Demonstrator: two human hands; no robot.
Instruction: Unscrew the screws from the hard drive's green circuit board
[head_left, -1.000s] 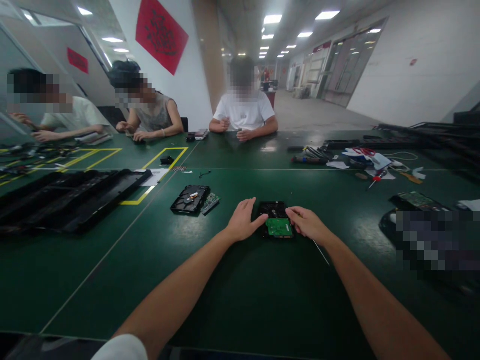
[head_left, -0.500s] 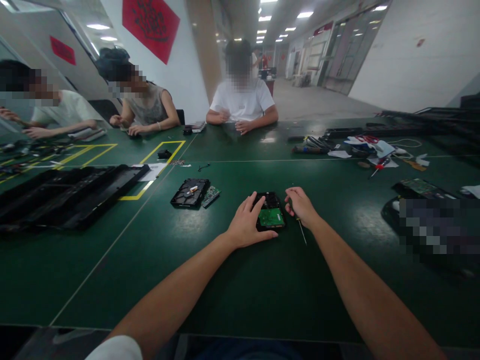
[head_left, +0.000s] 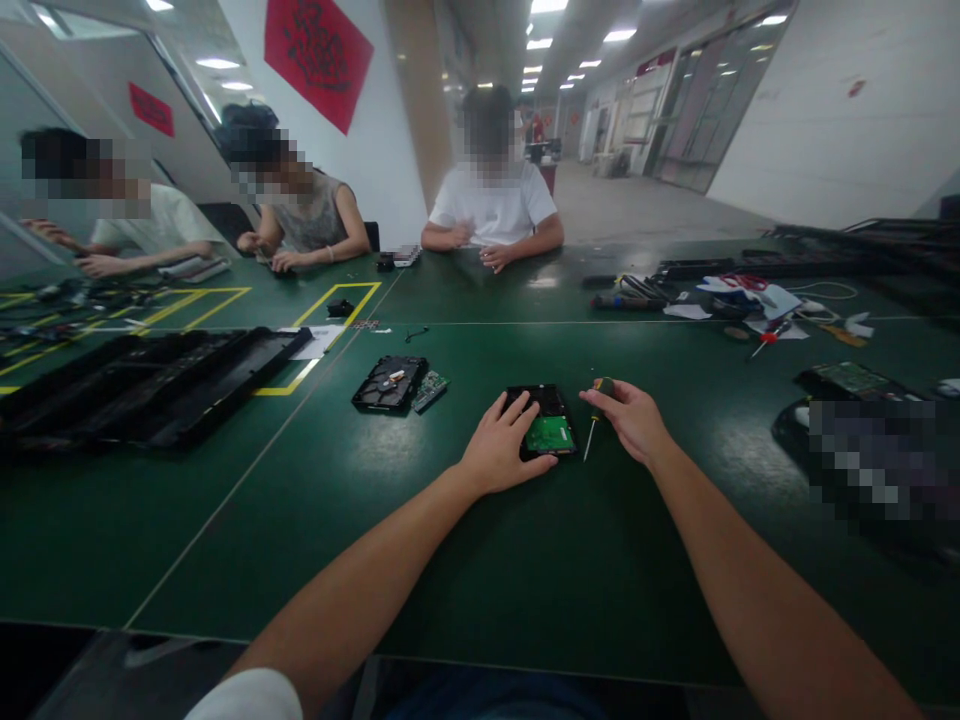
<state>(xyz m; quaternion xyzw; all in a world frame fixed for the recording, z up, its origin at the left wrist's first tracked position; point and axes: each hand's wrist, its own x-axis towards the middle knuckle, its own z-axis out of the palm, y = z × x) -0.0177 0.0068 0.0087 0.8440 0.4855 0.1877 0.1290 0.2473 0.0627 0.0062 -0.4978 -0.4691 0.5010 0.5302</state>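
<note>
A hard drive [head_left: 550, 434] with a green circuit board facing up lies on the green table in front of me. My left hand [head_left: 499, 447] holds it from the left, fingers spread over its top and thumb along the near edge, hiding part of it. Just right of the drive, my right hand [head_left: 632, 418] is closed around a small screwdriver [head_left: 598, 415] with a dark and yellow handle. Its thin shaft slants down toward the table, apart from the drive.
Left of the drive lie a second hard drive [head_left: 390, 384] and a loose circuit board [head_left: 430, 391]. A long black casing [head_left: 157, 385] fills the left. A red-handled screwdriver [head_left: 766, 342] and cables lie far right. Several people sit across the table.
My right hand has turned the screwdriver: its tip now slants left toward the drive instead of right. The left hand stays on the hard drive. The view has shifted slightly.
</note>
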